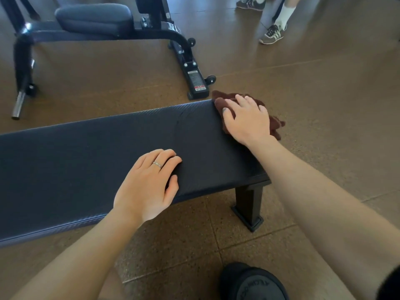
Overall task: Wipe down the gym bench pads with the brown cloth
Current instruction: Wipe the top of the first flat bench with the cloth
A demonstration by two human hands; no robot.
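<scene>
A long flat bench with a dark padded top (pixel 91 161) runs across the view from the left edge to the centre right. The brown cloth (pixel 275 124) lies bunched at the pad's far right end and hangs over its edge. My right hand (pixel 246 120) presses flat on the cloth, fingers spread. My left hand (pixel 149 185) rests on the pad near its front edge, fingers straight, a ring on one finger, holding nothing.
Another bench with a dark seat pad (pixel 93 17) and a black wheeled frame (pixel 190 68) stands behind on the brown floor. A person's sneakered feet (pixel 272 33) are at the upper right. My bench's black leg (pixel 249 206) and a black weight plate (pixel 253 282) are close to me.
</scene>
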